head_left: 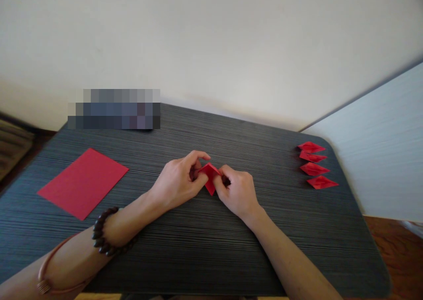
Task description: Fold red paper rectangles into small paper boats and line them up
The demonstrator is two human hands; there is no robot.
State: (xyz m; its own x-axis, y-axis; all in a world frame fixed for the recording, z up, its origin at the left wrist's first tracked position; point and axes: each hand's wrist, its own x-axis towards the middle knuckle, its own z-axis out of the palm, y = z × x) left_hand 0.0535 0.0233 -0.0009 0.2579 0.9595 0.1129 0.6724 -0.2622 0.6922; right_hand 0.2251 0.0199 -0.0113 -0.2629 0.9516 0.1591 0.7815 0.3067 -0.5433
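Note:
A small folded red paper (210, 181) is between my two hands near the middle of the table, its lower corner pointing toward me. My left hand (183, 176) pinches its left side with the thumb on top, the index finger arched above it. On the other side, my right hand (237, 189) grips the right edge between thumb and curled fingers. The fingers partly cover the paper's side corners. A flat red sheet of paper (82, 183) lies to the left of my left hand, apart from it.
Several folded red paper pieces (315, 168) sit in a column near the right edge of the dark, streaked table (185, 264). At the back left is a blurred-out object (114, 109). A pale wall (211, 40) rises behind, and a light panel (380, 146) borders the right.

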